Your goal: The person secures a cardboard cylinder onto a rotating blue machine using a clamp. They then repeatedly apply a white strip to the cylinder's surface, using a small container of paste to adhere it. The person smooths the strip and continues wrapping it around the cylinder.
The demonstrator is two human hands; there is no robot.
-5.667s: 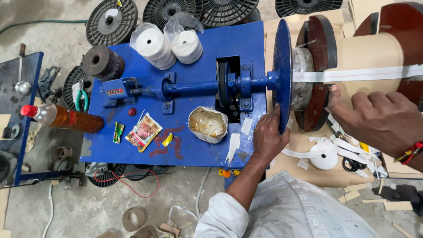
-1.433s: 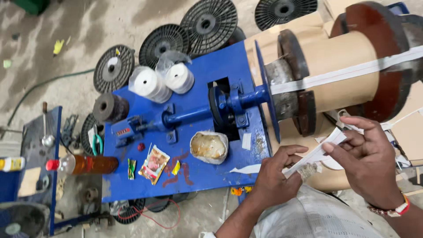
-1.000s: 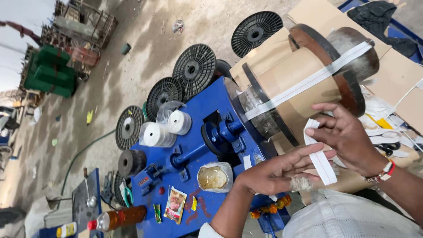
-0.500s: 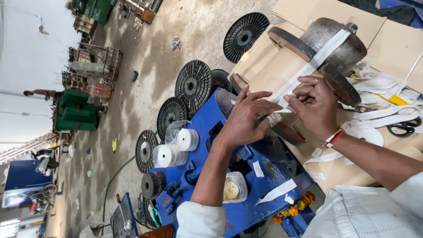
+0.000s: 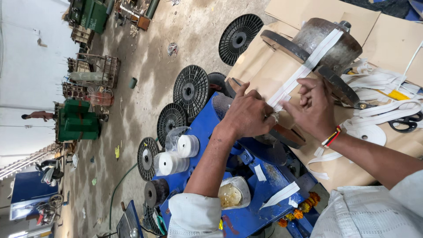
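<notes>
- White tape [image 5: 304,70], thin and limp, lies flat across the paper-wrapped drum [image 5: 264,75]; its loose end sits where both hands meet.
- Left hand [image 5: 246,115] presses on the drum beside the tape end, fingers curled, forefinger up; I cannot tell whether it pinches the tape.
- Right hand [image 5: 313,108] is bent narrow at the tape end, just right of the left (grip hidden).
- Likely light, soft and easily creased: best taken by its edges near the free end, kept taut.
- Below the drum, blue bench [image 5: 260,207] with a jar [image 5: 233,194]; scissors [image 5: 407,121] to its right.
</notes>
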